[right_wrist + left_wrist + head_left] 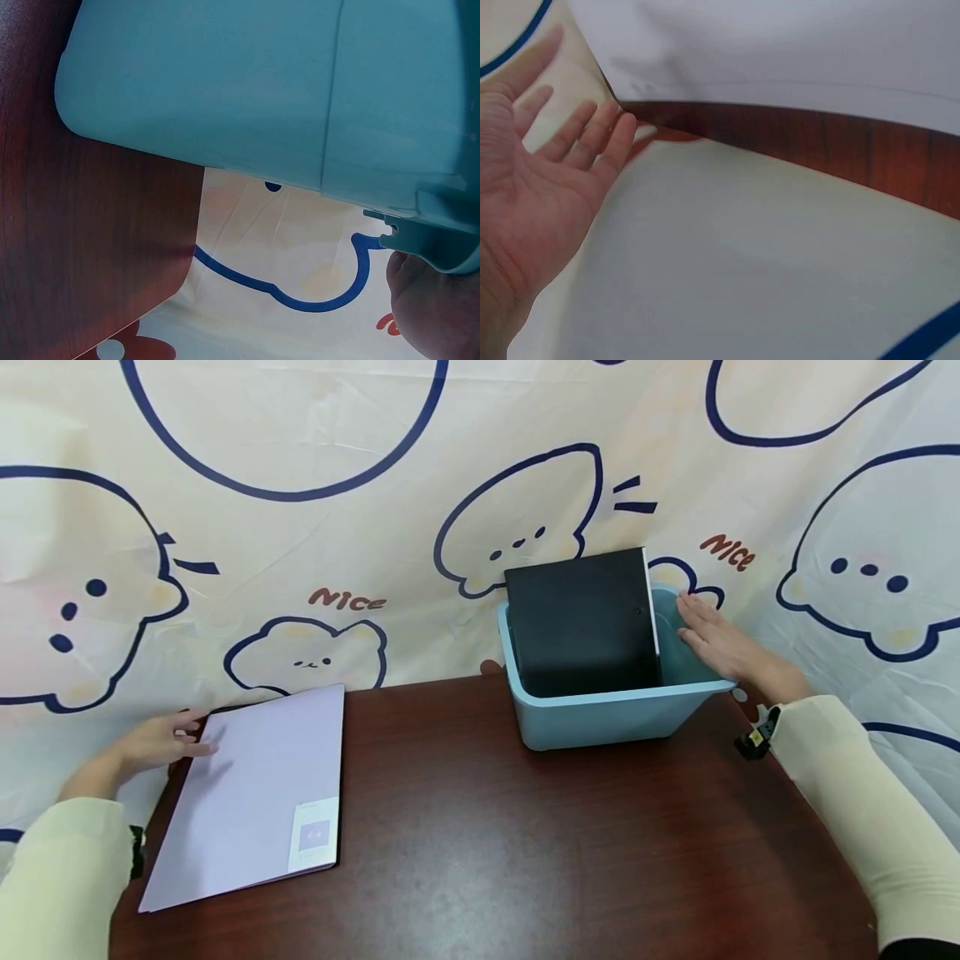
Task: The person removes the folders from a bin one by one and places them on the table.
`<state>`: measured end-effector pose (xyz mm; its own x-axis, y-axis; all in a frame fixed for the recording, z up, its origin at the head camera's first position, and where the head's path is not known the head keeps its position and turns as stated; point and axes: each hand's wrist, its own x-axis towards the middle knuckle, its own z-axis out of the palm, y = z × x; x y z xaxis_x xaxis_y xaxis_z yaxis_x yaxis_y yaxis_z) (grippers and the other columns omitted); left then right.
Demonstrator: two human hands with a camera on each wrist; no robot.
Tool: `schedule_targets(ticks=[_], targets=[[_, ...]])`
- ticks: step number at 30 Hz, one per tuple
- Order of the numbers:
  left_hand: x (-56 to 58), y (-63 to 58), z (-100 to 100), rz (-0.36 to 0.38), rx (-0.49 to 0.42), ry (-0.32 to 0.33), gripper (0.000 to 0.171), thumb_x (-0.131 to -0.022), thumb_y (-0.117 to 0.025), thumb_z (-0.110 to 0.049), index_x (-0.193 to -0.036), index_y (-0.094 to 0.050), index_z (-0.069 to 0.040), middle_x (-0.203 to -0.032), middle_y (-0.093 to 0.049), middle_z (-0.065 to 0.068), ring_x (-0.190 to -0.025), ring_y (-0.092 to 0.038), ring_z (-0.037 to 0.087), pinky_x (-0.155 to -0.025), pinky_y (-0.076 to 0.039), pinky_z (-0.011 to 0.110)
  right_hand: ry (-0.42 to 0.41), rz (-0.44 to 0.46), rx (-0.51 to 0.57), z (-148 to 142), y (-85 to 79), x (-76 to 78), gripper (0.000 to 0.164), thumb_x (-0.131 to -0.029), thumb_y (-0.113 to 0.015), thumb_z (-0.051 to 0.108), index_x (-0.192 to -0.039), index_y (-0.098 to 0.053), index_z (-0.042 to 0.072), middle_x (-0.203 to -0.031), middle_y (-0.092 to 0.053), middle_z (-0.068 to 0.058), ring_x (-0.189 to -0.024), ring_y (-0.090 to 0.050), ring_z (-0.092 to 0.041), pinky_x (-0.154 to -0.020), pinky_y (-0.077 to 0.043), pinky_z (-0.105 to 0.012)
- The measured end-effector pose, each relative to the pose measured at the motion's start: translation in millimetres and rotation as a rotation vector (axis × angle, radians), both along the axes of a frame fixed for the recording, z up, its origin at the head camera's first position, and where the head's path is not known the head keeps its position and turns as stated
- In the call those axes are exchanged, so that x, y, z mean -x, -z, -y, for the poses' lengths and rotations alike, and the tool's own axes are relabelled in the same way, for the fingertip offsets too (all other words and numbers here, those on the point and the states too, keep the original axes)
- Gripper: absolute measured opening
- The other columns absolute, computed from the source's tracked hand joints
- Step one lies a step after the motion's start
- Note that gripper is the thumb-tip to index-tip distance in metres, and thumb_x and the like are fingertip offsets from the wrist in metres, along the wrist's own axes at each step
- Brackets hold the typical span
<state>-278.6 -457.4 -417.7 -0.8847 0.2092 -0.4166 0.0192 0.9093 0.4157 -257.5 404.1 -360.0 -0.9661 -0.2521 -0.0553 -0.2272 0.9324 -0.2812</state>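
Pale sleeves (862, 827) sit nearest me. My left hand (161, 739) has loose fingers, gripping nothing, beside the purple folder (255, 777) on the counter's (465, 835) left. My right hand (723, 647), fingers straight, rests on the far-right blue bin (592, 720). I guess the folder is light, slippery and bendy; pinch its edges.

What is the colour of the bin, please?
The bin is light blue, slightly greenish, without visible pattern; it shows best in the head view.
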Motion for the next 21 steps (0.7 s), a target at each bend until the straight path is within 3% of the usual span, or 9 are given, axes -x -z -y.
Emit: schedule_targets(ticks=[7, 13, 21], targets=[[4.7, -8.8, -29, -0.038, 0.006, 0.02, 0.098, -0.103, -0.065, -0.048, -0.162, -0.013, 0.011, -0.153, -0.027, 0.049, -0.136, -0.034, 0.068, -0.105, -0.034, 0.082, 0.001, 0.001, -0.003, 0, 0.7, 0.5, 0.068, -0.116, -0.029, 0.033, -0.167, -0.001, -0.003, -0.175, 0.006, -0.024, -0.162, 0.005, -0.045, -0.129, -0.002, -0.064], [6.7, -12.2, -37, -0.043, 0.016, 0.015, 0.103, -0.101, -0.065, -0.056, -0.164, -0.013, 0.008, -0.154, -0.028, 0.05, -0.138, -0.032, 0.069, -0.106, -0.032, 0.084, -0.001, 0.004, -0.007, 1, 2.6, 0.2, 0.069, -0.116, -0.027, 0.035, -0.167, 0.0, -0.003, -0.175, 0.006, -0.024, -0.162, 0.006, -0.045, -0.129, -0.003, -0.065], [8.6, -14.7, -47, -0.081, -0.039, 0.034, 0.101, -0.101, -0.066, -0.052, -0.166, -0.014, 0.005, -0.155, -0.03, 0.047, -0.138, -0.032, 0.068, -0.103, -0.033, 0.085, -0.003, -0.002, 0.006, -1, 2.8, 1.6, 0.068, -0.117, -0.028, 0.033, -0.167, 0.001, -0.002, -0.176, 0.008, -0.023, -0.162, 0.007, -0.044, -0.129, -0.002, -0.065]])
